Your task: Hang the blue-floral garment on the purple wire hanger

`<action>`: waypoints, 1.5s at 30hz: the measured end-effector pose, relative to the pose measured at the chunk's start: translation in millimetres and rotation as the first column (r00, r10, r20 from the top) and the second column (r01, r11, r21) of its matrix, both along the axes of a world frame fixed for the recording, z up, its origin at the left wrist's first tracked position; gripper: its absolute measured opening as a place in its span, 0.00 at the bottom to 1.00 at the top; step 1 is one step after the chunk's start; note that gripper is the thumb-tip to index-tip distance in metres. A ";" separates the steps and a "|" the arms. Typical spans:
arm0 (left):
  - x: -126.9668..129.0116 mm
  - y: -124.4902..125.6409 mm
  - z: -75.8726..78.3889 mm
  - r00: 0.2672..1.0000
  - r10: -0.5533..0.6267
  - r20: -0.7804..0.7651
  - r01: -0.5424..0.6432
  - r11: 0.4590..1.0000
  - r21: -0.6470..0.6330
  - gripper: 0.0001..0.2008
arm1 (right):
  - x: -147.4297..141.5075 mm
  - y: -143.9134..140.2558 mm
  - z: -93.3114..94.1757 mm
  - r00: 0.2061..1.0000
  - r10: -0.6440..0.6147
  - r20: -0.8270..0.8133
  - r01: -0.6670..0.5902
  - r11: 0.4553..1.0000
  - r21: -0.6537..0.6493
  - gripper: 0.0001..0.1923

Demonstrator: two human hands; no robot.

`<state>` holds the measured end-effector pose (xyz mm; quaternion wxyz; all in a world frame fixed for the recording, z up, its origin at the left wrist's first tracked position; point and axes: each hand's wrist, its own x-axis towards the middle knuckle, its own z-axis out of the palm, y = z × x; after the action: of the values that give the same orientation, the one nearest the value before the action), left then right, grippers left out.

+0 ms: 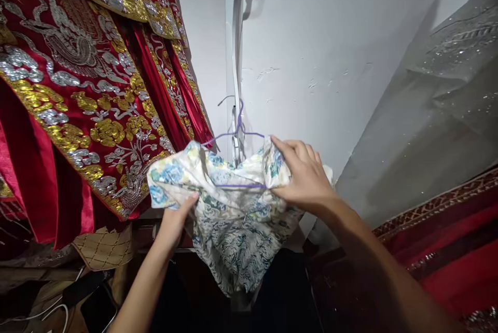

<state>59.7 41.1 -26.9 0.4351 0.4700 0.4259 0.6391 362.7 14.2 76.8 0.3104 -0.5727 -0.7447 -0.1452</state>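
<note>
A floral garment, white with blue and green print, hangs from a purple wire hanger in front of me. The hanger's shoulders run inside the neckline, and its lower bar shows through the opening. My right hand is closed on the garment's right shoulder, thumb on top near the hanger's arm. At the left side, my left hand has its thumb pressed on the cloth below the sleeve; its other fingers are hidden behind the fabric. The hanger's hook is up by a narrow white metal rail.
Red garments with gold and silver embroidery hang close on the left. A white wall stands ahead. Translucent sheeting covers the right, above red cloth. At lower left lie a dark phone and a white cable.
</note>
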 end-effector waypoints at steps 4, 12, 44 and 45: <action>13.8 -11.1 -25.7 0.992 0.037 0.121 -0.021 0.991 -0.132 0.29 | -2.8 -7.5 -34.7 0.998 0.055 0.010 -0.056 0.995 0.087 0.45; 28.7 -33.9 -28.2 0.968 0.092 0.233 -0.036 0.971 -0.236 0.34 | -64.7 -32.6 -129.1 0.606 0.039 -0.794 -0.162 0.984 -0.075 0.16; 76.0 -95.5 -125.1 0.934 -0.094 -0.344 0.053 0.991 -0.126 0.13 | -106.6 -66.9 -209.5 0.220 -0.301 -0.928 -0.612 0.699 -0.372 0.16; 78.7 -96.2 -123.0 0.920 -0.149 -0.363 0.110 0.986 -0.124 0.09 | -107.0 -68.1 -209.4 0.231 -0.293 -0.928 -0.621 0.689 -0.373 0.16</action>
<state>138.4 -55.1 -149.9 0.4112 0.5869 0.5001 0.4861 255.7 -53.9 -132.6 0.4690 -0.5109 -0.4469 0.5651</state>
